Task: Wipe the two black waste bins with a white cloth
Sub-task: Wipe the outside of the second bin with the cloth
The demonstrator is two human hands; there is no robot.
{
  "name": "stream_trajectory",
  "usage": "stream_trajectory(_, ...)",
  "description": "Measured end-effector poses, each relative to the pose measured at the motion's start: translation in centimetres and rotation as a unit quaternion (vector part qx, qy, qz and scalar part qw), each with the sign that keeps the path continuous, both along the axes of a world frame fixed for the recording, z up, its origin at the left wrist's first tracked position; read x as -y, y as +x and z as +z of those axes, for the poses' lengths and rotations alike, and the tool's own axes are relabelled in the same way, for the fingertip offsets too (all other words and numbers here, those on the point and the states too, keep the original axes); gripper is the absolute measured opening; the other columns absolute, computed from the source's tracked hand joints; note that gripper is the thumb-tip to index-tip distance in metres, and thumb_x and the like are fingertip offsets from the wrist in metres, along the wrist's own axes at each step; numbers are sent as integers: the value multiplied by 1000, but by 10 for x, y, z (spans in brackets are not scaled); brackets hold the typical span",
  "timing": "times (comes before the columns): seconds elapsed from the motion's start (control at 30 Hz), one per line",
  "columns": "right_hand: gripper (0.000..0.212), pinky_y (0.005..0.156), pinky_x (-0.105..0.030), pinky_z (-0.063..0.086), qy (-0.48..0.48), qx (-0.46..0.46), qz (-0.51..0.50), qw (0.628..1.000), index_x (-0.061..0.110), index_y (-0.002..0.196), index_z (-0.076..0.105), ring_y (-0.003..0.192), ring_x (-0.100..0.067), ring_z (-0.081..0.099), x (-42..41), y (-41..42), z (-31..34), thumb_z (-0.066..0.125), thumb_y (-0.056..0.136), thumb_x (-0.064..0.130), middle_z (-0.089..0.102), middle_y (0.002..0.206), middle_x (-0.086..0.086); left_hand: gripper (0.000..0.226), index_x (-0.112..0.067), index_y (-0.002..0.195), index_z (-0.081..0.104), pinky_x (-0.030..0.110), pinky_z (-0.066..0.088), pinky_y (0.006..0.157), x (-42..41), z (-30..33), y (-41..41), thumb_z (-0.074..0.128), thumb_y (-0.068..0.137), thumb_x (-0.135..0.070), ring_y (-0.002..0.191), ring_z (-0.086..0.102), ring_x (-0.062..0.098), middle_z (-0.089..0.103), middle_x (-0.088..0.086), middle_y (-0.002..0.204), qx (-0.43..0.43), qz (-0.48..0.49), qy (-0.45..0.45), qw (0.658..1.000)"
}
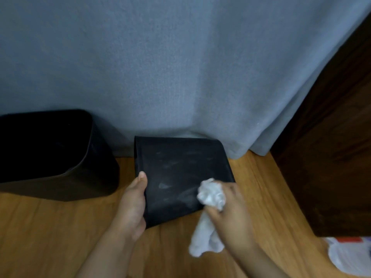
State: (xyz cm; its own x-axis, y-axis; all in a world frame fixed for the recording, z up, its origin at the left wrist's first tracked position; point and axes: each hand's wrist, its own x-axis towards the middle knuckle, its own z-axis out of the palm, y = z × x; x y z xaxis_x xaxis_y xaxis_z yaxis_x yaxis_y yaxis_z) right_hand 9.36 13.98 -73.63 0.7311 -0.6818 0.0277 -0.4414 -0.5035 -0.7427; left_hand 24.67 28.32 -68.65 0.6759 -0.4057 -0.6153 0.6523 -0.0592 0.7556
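Observation:
One black waste bin lies tipped on the wooden floor in the middle, a flat side up with pale smears on it. My left hand grips its left edge, thumb on top. My right hand holds a crumpled white cloth pressed against the bin's lower right corner; the cloth's tail hangs down toward me. A second black waste bin stands upright at the left, open mouth visible, untouched.
A grey curtain hangs behind both bins down to the floor. Dark wooden furniture stands at the right. A white plastic bag with red print lies at the lower right. Wooden floor spreads in front.

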Motion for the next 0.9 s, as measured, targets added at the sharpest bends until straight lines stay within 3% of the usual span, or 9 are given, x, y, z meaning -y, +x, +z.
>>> stream_trajectory(0.1, 34, 72, -22, 44, 2, -29, -129, 991, 31, 112, 57, 96, -4, 53, 31, -15, 0, 59, 79, 33, 54, 107, 9, 45, -20, 130, 59, 37, 52, 85, -3, 3, -3, 37, 101, -47, 111, 67, 25, 71, 6, 120, 18, -16, 12, 1000)
stream_trajectory(0.17, 36, 69, -17, 40, -18, -53, -132, 990, 28, 114, 57, 92, -4, 51, 27, -13, 9, 62, 79, 27, 52, 107, 8, 47, -22, 130, 59, 36, 52, 86, -1, 7, -6, 36, 100, -50, 110, 67, 23, 71, 5, 119, 32, -24, 24, 999)
stream_trajectory(0.3, 43, 73, -19, 46, -51, -16, 40, 998, 32, 111, 59, 94, -4, 52, -14, 14, 44, 55, 68, 38, 48, 107, 16, 56, -22, 123, 65, 42, 50, 99, 8, 13, -9, 35, 94, -61, 107, 68, 22, 72, 4, 117, 66, -15, 60, 996)
stream_trajectory(0.4, 43, 68, -23, 47, -76, -7, 169, 983, 33, 109, 58, 94, -5, 48, -37, 36, 63, 55, 66, 39, 46, 105, 17, 92, -24, 126, 65, 47, 46, 105, 10, 14, -9, 45, 64, -89, 113, 66, 22, 70, 1, 122, 87, -16, 72, 993)
stream_trajectory(0.47, 39, 68, -23, 47, -74, -2, 167, 983, 33, 107, 57, 94, -5, 50, -32, 43, 67, 56, 69, 39, 45, 104, 17, 110, -26, 126, 65, 48, 45, 107, 7, 12, -8, 47, 45, -99, 116, 64, 22, 69, 0, 125, 93, -13, 68, 993)
stream_trajectory(0.63, 36, 73, -22, 48, -63, 1, -4, 998, 32, 112, 57, 94, -6, 54, -5, 43, 61, 63, 76, 31, 48, 107, 13, 58, -31, 107, 70, 43, 50, 100, 13, 24, -13, 35, 83, -71, 105, 68, 18, 74, -3, 110, 110, -37, 65, 991)
stream_trajectory(0.73, 45, 71, -28, 48, -108, 13, 122, 987, 36, 112, 52, 94, -8, 47, -32, 47, 69, 61, 68, 36, 44, 106, 15, 59, -14, 99, 71, 32, 52, 88, 16, 23, -15, 36, 89, -61, 95, 69, 16, 75, 6, 103, 104, -40, 55, 992)
stream_trajectory(0.8, 44, 65, -25, 46, -131, 2, 185, 974, 37, 110, 54, 94, -6, 43, -46, 48, 72, 53, 66, 41, 43, 104, 17, 60, -1, 95, 69, 35, 52, 81, 16, 22, -16, 37, 96, -52, 89, 71, 24, 75, 18, 95, 94, -34, 52, 994)
stream_trajectory(0.9, 46, 63, -25, 48, -157, -15, 143, 977, 34, 112, 54, 96, -7, 44, -29, 47, 64, 50, 68, 45, 44, 106, 15, 63, -18, 106, 72, 40, 49, 101, 14, 18, -19, 36, 85, -65, 105, 68, 20, 75, 4, 107, 112, -39, 61, 991)
